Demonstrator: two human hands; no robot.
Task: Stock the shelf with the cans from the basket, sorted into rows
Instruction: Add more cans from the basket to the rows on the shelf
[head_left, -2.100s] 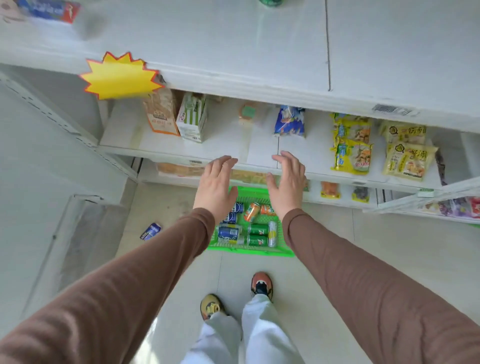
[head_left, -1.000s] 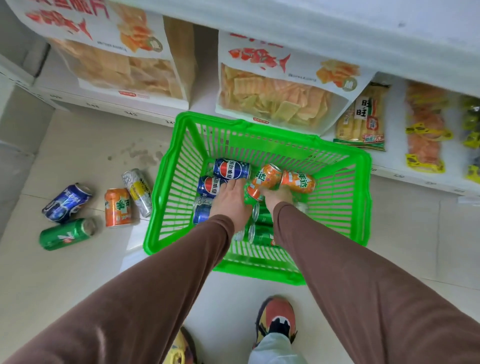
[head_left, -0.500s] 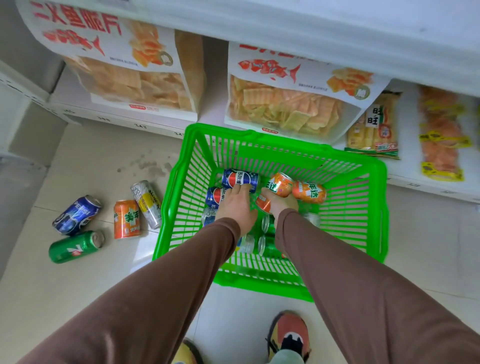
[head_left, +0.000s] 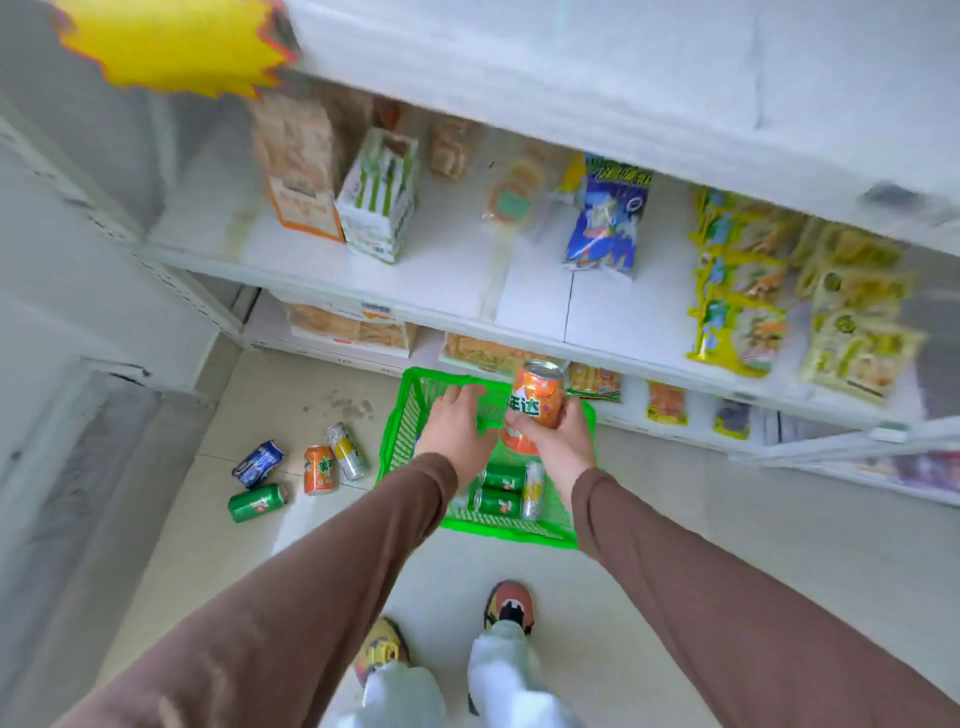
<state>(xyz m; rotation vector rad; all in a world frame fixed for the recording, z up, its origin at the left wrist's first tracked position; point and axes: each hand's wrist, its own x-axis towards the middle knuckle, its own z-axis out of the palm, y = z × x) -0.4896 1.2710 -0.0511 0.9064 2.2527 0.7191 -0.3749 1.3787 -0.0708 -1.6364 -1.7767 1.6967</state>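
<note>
An upright orange can (head_left: 537, 397) is held by the curled fingers of the right hand (head_left: 558, 441) above the green basket (head_left: 405, 415). The left hand (head_left: 457, 428), at its 9 o'clock, is held flat, fingers relaxed. Green cans (head_left: 498, 491) remain in the basket; the white shelf (head_left: 457, 270) lies at 12 o'clock.
</note>
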